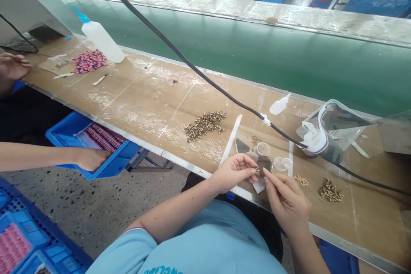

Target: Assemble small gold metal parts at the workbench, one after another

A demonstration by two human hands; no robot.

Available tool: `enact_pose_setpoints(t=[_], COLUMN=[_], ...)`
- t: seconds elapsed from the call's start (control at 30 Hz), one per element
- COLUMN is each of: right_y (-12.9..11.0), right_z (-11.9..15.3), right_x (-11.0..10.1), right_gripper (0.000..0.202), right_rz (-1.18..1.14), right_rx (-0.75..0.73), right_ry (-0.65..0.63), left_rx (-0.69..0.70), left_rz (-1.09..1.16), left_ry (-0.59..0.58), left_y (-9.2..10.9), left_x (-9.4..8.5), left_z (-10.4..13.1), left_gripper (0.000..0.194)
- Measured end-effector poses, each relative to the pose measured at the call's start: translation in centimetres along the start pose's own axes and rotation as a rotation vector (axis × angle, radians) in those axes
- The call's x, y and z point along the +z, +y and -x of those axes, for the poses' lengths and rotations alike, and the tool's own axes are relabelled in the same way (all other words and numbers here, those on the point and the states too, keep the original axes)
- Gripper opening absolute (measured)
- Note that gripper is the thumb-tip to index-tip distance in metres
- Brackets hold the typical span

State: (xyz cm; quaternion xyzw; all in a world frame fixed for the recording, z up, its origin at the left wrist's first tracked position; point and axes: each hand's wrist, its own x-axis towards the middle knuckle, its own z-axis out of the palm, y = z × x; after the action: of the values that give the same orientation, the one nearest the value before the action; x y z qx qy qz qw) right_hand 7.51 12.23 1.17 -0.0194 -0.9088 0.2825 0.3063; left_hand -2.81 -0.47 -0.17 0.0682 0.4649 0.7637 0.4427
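Honestly, the loose brown-gold pile (205, 126) at 10 o'clock from the hands could scatter if a forearm swipes it. Left hand (236, 172) has a tiny brown-gold piece (257, 171) pinched at its fingertips, and a grip that small could slip. Clear cup (262, 149) at 12 o'clock from it might tip if knuckles bump it. Right hand (290, 201) is nearly closed beside the piece, can't tell if it's gripping anything; drifting toward 3 o'clock, it could scatter those tan bits (301, 180).
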Motion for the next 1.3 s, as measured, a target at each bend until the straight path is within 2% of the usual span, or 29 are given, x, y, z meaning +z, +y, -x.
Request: enact_pose_setpoints(t=[0.17, 0.27, 0.37, 0.57, 0.7, 0.9, 1.07, 1.2, 1.3], right_y=[-0.3, -0.3, 0.0, 0.6, 0.7, 0.7, 0.4, 0.9, 2.4], right_z=[-0.1, 0.0, 0.1, 0.3, 0.3, 0.3, 0.3, 0.4, 1.0], right_x=[0.2, 0.4, 0.5, 0.3, 0.1, 0.3, 0.3, -0.9, -2.7], right_gripper=[0.013, 0.010, 0.008, 0.013, 0.015, 0.017, 0.006, 0.010, 0.016], right_rz=[0.005, 0.034, 0.075, 0.161, 0.162, 0.152, 0.103, 0.103, 0.219], right_rx=[0.103, 0.109, 0.062, -0.164, -0.189, -0.144, 0.003, 0.092, 0.176], right_ry=[-0.004, 0.002, 0.006, 0.041, 0.043, 0.017, -0.044, -0.064, 0.025], left_rx=[0.017, 0.035, 0.056, 0.069, 0.054, 0.044, 0.040, 0.004, -0.011], left_rz=[-0.017, -0.030, -0.046, -0.032, -0.012, -0.030, -0.096, -0.171, -0.194], left_ry=[-0.019, -0.021, -0.023, -0.030, -0.021, 0.000, -0.021, -0.028, -0.022], left_y=[0.1, -0.2, -0.5, -0.4, -0.1, -0.2, -0.4, -0.1, -0.1], left_x=[0.1, 0.1, 0.1, 0.3, 0.5, 0.5, 0.4, 0.4, 0.5], left_z=[0.1, 0.1, 0.1, 0.3, 0.3, 0.2, 0.5, 0.5, 0.5], left_gripper=[0.040, 0.039, 0.039, 0.042, 0.044, 0.045, 0.037, 0.030, 0.028])
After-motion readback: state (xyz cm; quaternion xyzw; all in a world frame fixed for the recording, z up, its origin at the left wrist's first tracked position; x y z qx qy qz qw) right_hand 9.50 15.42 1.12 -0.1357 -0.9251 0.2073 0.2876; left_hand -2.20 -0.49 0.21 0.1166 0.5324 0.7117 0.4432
